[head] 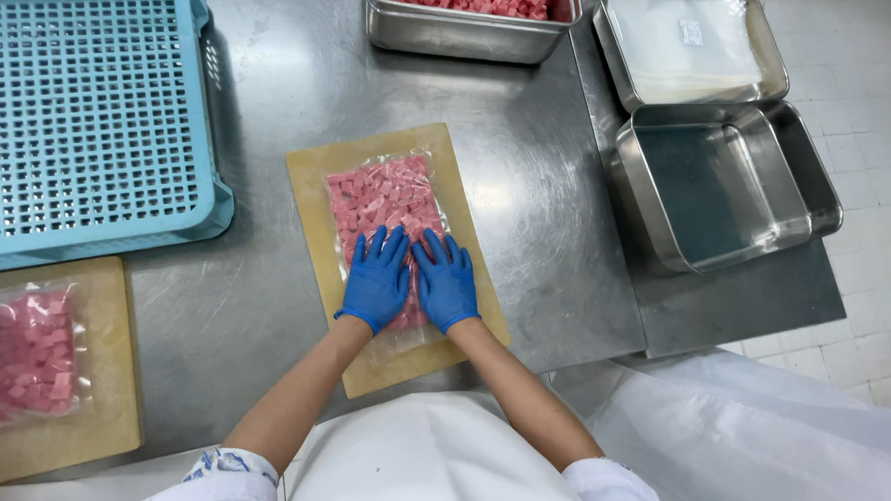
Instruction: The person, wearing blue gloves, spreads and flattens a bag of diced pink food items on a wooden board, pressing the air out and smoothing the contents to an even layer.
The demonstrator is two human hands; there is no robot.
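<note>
A steel table (526, 234) fills the view. At its far left sits a blue crate (81, 114); at the right, two steel trays (819, 187), one stacked partly under the other. At the far edge stands a pan (455, 31) of pink cubes. Centre, a tan board (313, 190) lies at a slight angle, and on it a clear bag (387, 203) of pink meat cubes. A second board (108, 406) with a similar bag sits near left.

The left hand (376, 281) and right hand (446, 281), both in blue gloves, lie side by side, flat and spread, palms pressing the near half of the bag; neither grips anything.

Risk, as I judge it: pressing too hard could squeeze cubes toward an unsealed end and spill them, or burst the film. The board could also slide on the slick steel.

The bag looks thin, glossy and soft, its cubes packed in a fairly even layer, the near end looser and emptier.
</note>
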